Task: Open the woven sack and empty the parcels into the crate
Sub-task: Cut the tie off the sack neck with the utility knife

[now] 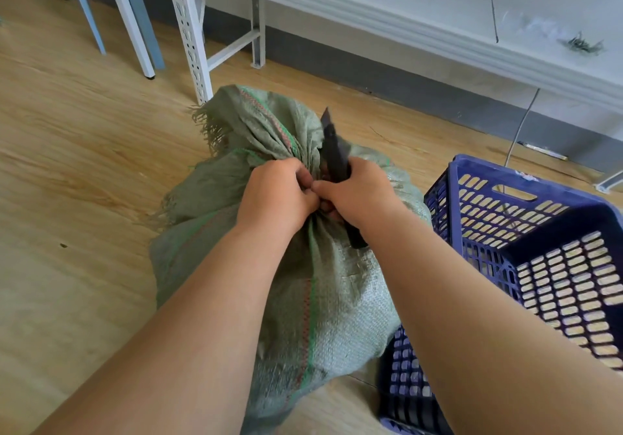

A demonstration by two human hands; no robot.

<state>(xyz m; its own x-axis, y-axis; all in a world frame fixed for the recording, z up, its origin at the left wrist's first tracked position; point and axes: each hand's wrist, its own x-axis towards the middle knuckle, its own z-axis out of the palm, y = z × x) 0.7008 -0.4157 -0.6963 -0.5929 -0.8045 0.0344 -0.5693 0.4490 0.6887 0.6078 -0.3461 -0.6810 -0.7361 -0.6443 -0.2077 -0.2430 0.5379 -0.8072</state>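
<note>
One woven sack (320, 286), one blue crate (526, 266), one black utility knife (335, 151), two hands.

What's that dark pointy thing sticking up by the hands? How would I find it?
Start at the big green woven sack on the wooden floor, left of the blue crate. At its bunched neck both hands meet, and the right hand grips a dark utility knife. It is the only thin, black, stiff thing there, with its pointed tip poking up above the soft cloth.
</note>
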